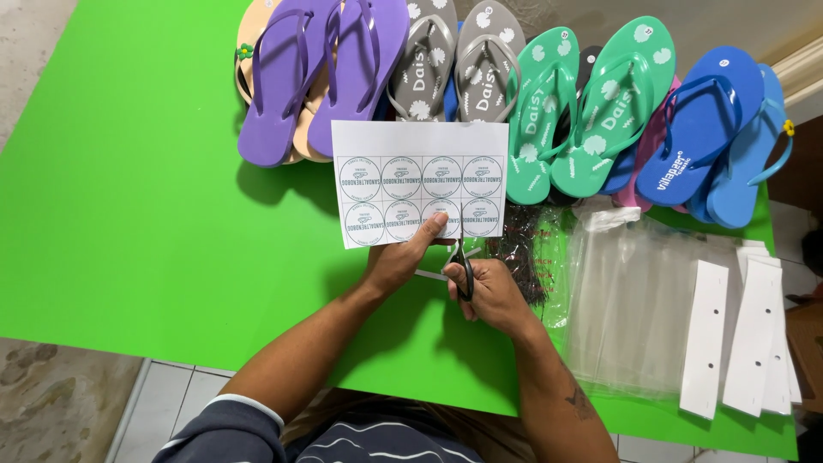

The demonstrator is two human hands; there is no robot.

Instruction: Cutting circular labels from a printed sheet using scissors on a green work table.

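My left hand (399,257) holds the lower edge of a white paper sheet (418,176) printed with two rows of round labels, thumb on top. My right hand (489,291) grips black-handled scissors (463,261), their blades meeting the sheet's bottom edge between two labels. Both hands work over a bright green table (129,214). The scissor blades are mostly hidden by the paper and my fingers.
Pairs of flip-flops line the far edge: purple (321,73), grey (454,56), green (591,107), blue (711,129). Clear plastic bags (630,300) lie to the right, with white card strips (729,334) beside them and a dark bundle (523,253) near my right hand.
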